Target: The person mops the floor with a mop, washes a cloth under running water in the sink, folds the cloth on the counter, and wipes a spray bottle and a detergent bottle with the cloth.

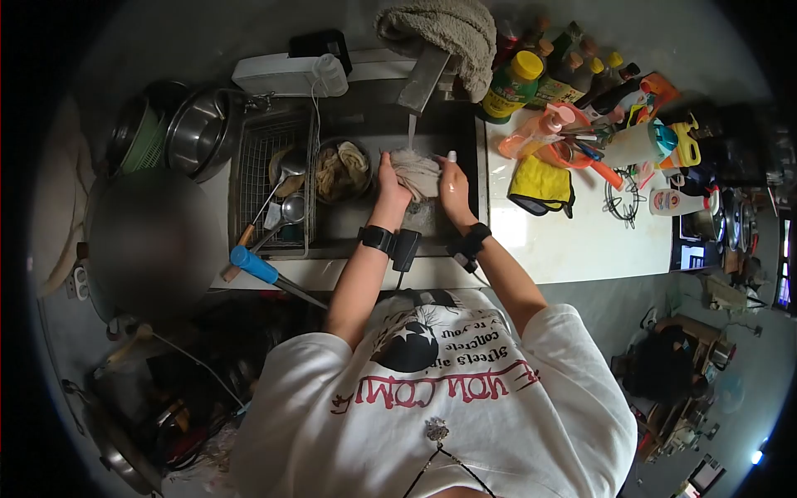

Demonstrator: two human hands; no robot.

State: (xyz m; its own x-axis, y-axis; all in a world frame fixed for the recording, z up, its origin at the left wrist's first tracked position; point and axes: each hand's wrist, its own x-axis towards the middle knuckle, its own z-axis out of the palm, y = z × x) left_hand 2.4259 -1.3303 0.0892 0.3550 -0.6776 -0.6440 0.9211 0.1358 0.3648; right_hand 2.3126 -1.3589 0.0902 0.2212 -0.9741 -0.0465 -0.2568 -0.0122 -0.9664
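Observation:
A wet, pale cloth (415, 173) is bunched between my two hands over the sink (349, 228). My left hand (392, 184) grips its left side. On the right side, my right hand (454, 191) is closed on the same cloth, with something white on one fingertip. Water (412, 131) runs from the faucet (423, 79) onto the cloth. To the left of my hands, a metal bowl holds a crumpled brownish cloth (344, 170). The undersides of both hands are hidden.
A wire rack (249, 195) with ladles stands at the sink's left, beside stacked metal bowls (198, 129). A towel (448, 33) hangs over the faucet. On the right counter lie a yellow cloth (540, 184), an orange pump bottle (540, 129) and several bottles. A blue handle (253, 264) leans at the front edge.

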